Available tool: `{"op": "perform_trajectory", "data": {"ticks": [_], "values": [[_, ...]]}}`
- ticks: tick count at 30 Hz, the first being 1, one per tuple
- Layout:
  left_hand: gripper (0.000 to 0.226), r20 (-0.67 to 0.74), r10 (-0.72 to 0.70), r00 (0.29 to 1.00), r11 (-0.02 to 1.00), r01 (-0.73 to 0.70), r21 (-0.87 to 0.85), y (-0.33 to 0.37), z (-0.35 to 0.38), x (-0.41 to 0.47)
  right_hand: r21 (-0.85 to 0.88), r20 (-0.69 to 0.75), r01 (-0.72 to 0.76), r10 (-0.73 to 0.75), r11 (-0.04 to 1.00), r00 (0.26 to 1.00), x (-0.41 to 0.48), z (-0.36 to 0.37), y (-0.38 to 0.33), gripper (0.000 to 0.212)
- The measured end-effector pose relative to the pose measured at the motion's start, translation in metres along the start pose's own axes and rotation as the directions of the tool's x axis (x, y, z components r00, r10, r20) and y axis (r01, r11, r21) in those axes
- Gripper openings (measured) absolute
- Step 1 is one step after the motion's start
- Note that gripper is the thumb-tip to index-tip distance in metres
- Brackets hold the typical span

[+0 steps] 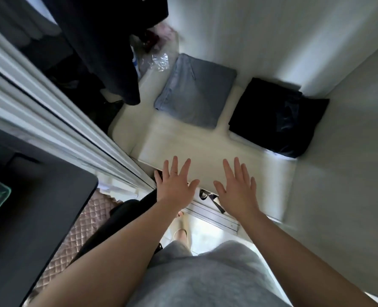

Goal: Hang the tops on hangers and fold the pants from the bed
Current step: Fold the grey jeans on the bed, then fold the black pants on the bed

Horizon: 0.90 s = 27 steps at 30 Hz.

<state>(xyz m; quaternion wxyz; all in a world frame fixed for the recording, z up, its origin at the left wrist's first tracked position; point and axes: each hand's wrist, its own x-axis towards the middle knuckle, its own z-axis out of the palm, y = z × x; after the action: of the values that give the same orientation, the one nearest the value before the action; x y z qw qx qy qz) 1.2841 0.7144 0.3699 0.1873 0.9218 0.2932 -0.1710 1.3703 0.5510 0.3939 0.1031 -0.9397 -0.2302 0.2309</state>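
Note:
Inside a white wardrobe, two folded garments lie on a white shelf (183, 147): light blue folded pants (194, 94) at the back left and dark folded pants (276, 116) at the right. Dark clothes (108, 45) hang above at the upper left. My left hand (174, 182) and my right hand (239, 187) are stretched out side by side over the shelf's front edge. Both have straight, spread fingers and hold nothing.
A white sliding door frame (57, 120) runs diagonally on the left. A dark desk (28, 218) is at the lower left over a pink quilted mat (86, 227). Clear plastic wrap (159, 60) lies behind the blue pants. A black strap (212, 199) lies between my hands.

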Motion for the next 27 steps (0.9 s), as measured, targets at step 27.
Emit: {"op": "perform_trajectory", "data": {"ticks": [27], "values": [[0.054, -0.383, -0.672, 0.634, 0.674, 0.31, -0.67, -0.033, 0.078, -0.386, 0.429, 0.17, 0.711, -0.822, 0.558, 0.543, -0.22, 0.002, -0.071, 0.06]]}}
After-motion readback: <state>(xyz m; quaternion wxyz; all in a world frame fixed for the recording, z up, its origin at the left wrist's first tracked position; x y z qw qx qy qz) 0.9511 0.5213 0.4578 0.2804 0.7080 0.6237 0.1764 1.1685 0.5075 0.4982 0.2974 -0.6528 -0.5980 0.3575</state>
